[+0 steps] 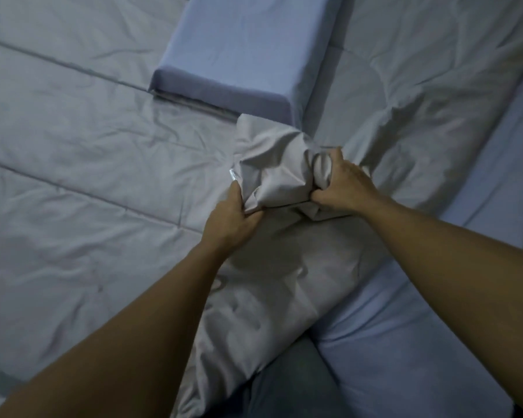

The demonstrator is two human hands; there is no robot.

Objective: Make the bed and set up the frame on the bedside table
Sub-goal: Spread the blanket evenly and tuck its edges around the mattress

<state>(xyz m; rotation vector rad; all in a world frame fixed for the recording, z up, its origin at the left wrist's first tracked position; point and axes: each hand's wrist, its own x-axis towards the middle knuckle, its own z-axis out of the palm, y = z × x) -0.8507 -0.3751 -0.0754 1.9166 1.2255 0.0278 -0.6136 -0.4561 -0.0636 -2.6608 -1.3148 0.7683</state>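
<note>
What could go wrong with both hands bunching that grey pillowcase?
The left hand and right hand grip the grey pillowcase in tight bunches, so it may end up creased. A hard tug could also drag the wrinkled quilt or nudge the blue pillow just beyond.

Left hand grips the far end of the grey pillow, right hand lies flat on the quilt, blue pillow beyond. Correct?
Not quite. The head view shows the right hand also gripping the grey pillow, fingers curled into its bunched far end, opposite the left hand. The blue pillow does lie beyond.
</note>
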